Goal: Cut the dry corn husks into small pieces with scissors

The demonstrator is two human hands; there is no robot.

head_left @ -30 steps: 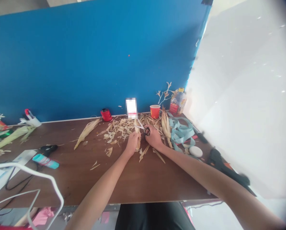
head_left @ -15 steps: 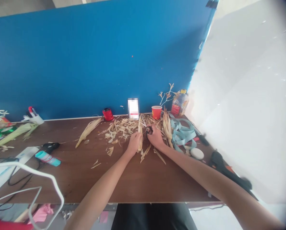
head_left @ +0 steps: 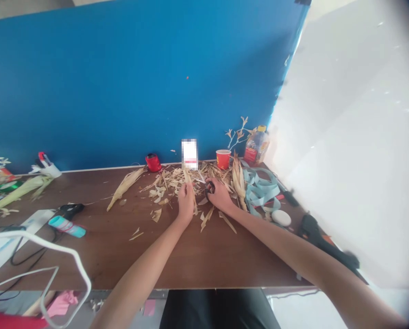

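Observation:
My left hand point(head_left: 186, 201) is closed around a pale strip of dried corn husk point(head_left: 188, 177), which stands up past the fingers toward the back of the table. Just to its right, my right hand point(head_left: 220, 194) grips a pair of scissors point(head_left: 209, 186) by the dark handles. The blades point up and left, near the husk but seemingly apart from it. Beneath and behind both hands lies a heap of husk scraps point(head_left: 172, 180). A whole dried husk point(head_left: 238, 178) rests right of my right hand.
A red paper cup point(head_left: 223, 160) and a plastic bottle point(head_left: 256, 147) stand at the back. Light-blue ribbon point(head_left: 262, 187), a white round lid point(head_left: 281, 218) and a black glue gun point(head_left: 327, 244) lie right. Another husk point(head_left: 125, 186) and a blue roll point(head_left: 67, 226) lie left.
My left hand has shifted left with the husk, away from the scissors, and turned somewhat. My right hand with the scissors has moved slightly left.

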